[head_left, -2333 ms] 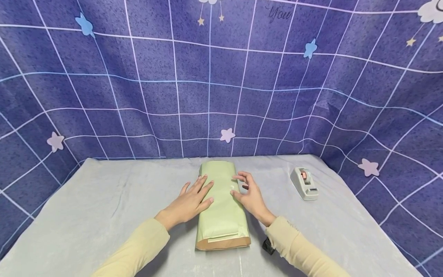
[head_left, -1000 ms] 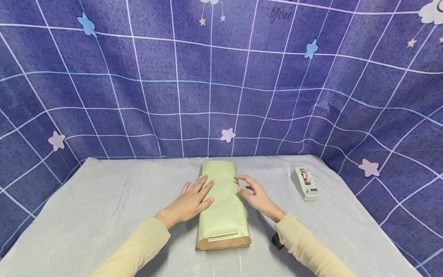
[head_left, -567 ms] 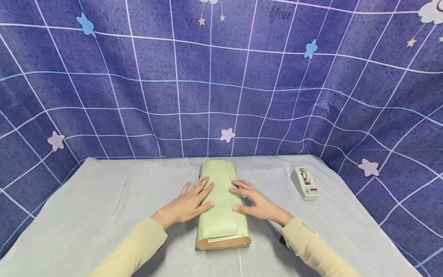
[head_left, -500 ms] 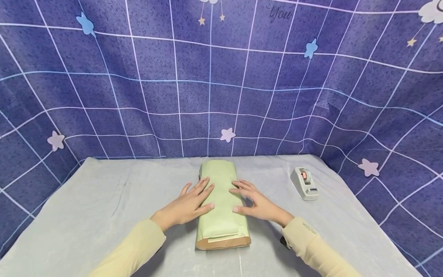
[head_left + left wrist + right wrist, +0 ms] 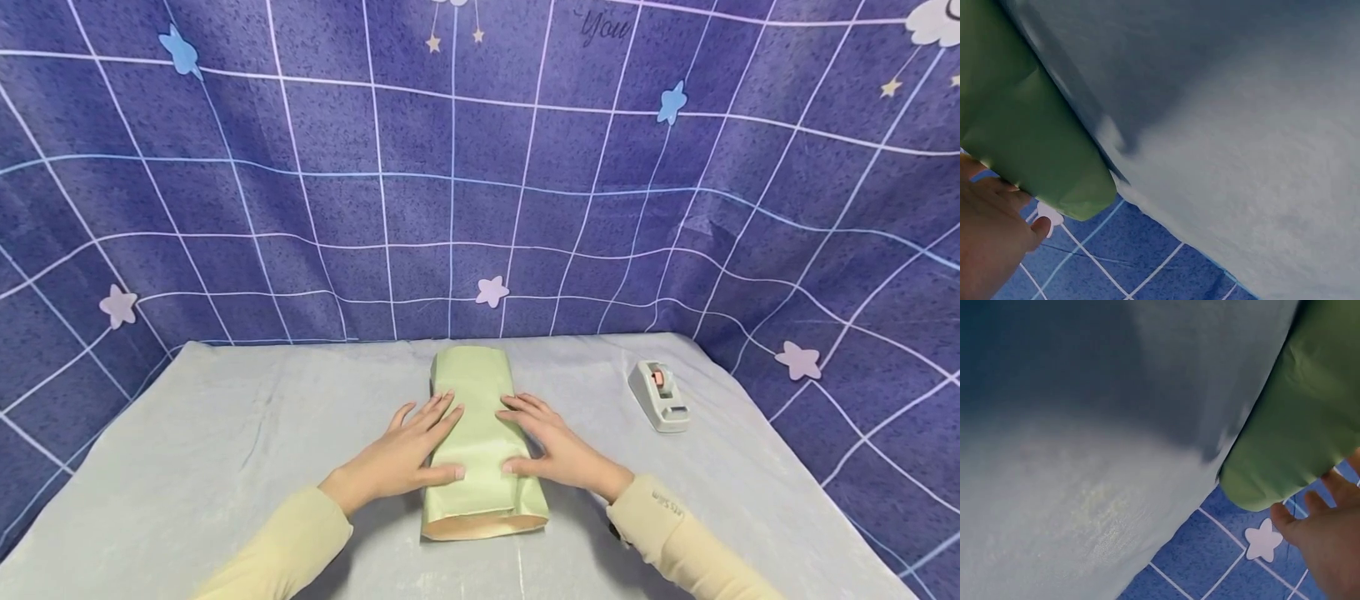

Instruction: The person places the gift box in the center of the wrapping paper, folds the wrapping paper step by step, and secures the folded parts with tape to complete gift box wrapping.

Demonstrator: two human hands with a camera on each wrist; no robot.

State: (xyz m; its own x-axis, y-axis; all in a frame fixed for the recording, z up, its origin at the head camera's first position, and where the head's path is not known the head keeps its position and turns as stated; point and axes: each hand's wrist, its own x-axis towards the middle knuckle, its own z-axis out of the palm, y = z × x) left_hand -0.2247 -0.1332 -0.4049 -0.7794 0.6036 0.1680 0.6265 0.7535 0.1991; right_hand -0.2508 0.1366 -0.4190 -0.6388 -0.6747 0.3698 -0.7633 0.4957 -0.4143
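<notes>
A long bundle wrapped in pale green paper [image 5: 480, 442] lies lengthwise on the table. Its near end gapes, showing a brown inner side, and a folded paper edge crosses just above that opening. My left hand [image 5: 401, 457] rests on the bundle's left side, fingers extended and thumb on top. Opposite it, my right hand [image 5: 558, 450] touches the right side in much the same way, fingers spread. Both wrist views show the green wrapping [image 5: 1035, 137] bulging along its side, with the left fingers [image 5: 1004, 194] and right fingers [image 5: 1316, 503] at it.
On the right of the grey cloth-covered table [image 5: 262, 417] stands a white tape dispenser [image 5: 660, 396] with a small roll in it. A blue-purple grid-patterned curtain [image 5: 420, 200] with stars hangs behind the table's far edge.
My right hand has gone from curled fingers at the bundle's right edge to spread fingers on its side. Both hands have shifted slightly nearer, and the paper at the near end has spread wider.
</notes>
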